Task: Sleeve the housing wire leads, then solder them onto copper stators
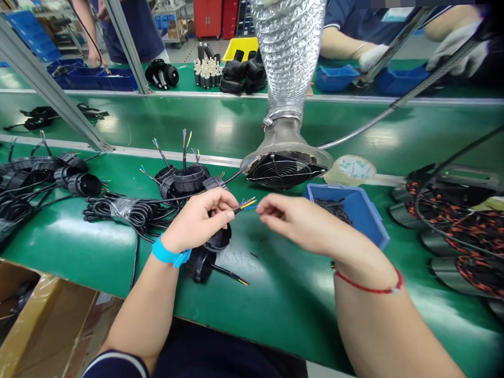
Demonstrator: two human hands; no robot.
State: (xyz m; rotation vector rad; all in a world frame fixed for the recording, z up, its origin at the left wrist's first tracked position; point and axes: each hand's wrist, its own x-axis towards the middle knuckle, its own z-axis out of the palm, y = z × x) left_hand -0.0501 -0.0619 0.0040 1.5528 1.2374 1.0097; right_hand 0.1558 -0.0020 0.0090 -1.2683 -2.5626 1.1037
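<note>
My left hand (203, 218), with a blue band at the wrist, is closed around the end of a black cable. Its stripped, fanned-out coloured wires (245, 205) stick out past my fingertips to the right. My right hand (289, 218) pinches at the tip of the blue wire; whether a small piece is also between those fingers cannot be made out. Black round plastic caps (192, 177) with cable ends standing up lie behind my left hand. Another cap (201, 265) sits below it, its cable end (230, 274) pointing right.
A fan (282, 171) under a silver duct (289, 37) hangs ahead. Right are a blue bin (367, 212) of small black pieces, a tape roll (351, 169) and metal cylinders with orange-black wiring (467, 235). Coiled cables (127, 208) lie left; a carton (53, 331) stands lower left. Co-workers work opposite.
</note>
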